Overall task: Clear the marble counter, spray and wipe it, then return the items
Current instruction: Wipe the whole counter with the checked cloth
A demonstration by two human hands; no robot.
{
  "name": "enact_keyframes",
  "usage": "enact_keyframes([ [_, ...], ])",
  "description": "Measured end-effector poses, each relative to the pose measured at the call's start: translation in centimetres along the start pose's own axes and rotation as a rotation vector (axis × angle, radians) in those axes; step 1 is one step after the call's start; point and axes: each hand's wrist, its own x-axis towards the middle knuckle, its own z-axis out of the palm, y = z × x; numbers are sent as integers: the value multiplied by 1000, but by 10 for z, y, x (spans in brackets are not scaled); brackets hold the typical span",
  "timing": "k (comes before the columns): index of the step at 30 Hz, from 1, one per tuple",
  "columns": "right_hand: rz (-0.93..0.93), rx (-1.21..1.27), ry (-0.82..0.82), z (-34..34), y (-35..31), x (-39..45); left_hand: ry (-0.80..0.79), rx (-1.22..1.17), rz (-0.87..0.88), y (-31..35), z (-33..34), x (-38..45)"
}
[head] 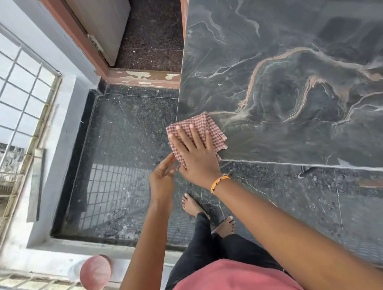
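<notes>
At far left, a white metal window grille (12, 91) set in a pale grey wall, with a grey stone strip (35, 184) leaning on the ledge below it. Lower left, a round pink upturned bowl-like object (95, 273) on the pale ledge. Next along, a dark speckled granite floor (125, 147) with the grille's shadow across it, and above that a reddish-brown wooden door frame (143, 75) with peeling paint. Toward the middle, the left hand (161, 179), fingers loosely extended and relaxed, held just below the counter's corner with fingertips close to the hanging edge of the cloth; actual contact with the cloth not clear. Below, two bare feet (192, 205) on the floor, black trousers and a pink shirt. Just right of the left hand, the right hand (196, 153), flat with fingers spread, pressing down on a folded red-and-white checked cloth (198, 123) lying at the near left corner of the counter, partly overhanging the edge. An orange thread bracelet (219, 183) on the right wrist. Filling the right side, the dark grey marble counter (292, 74) with tan and white veins.
</notes>
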Motion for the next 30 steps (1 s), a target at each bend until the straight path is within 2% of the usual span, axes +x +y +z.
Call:
enact_keyframes([
  [6,-334,-28,19,5,38,-26,136,20,-34,-12,11,-15],
  [10,-346,-50,81,4,76,-55,163,274,129,-11,29,-27],
  [14,-233,-102,156,1,119,-97,150,698,496,-13,57,-42],
  [18,-74,-128,210,1,165,-142,-29,1003,755,-19,88,-50],
  [21,85,-85,226,-1,194,-173,-177,1137,868,-29,110,-55],
  [24,223,-54,221,-3,213,-193,-259,1257,964,-40,126,-58],
  [30,524,55,284,-4,234,-227,-345,1410,923,-55,144,-63],
])
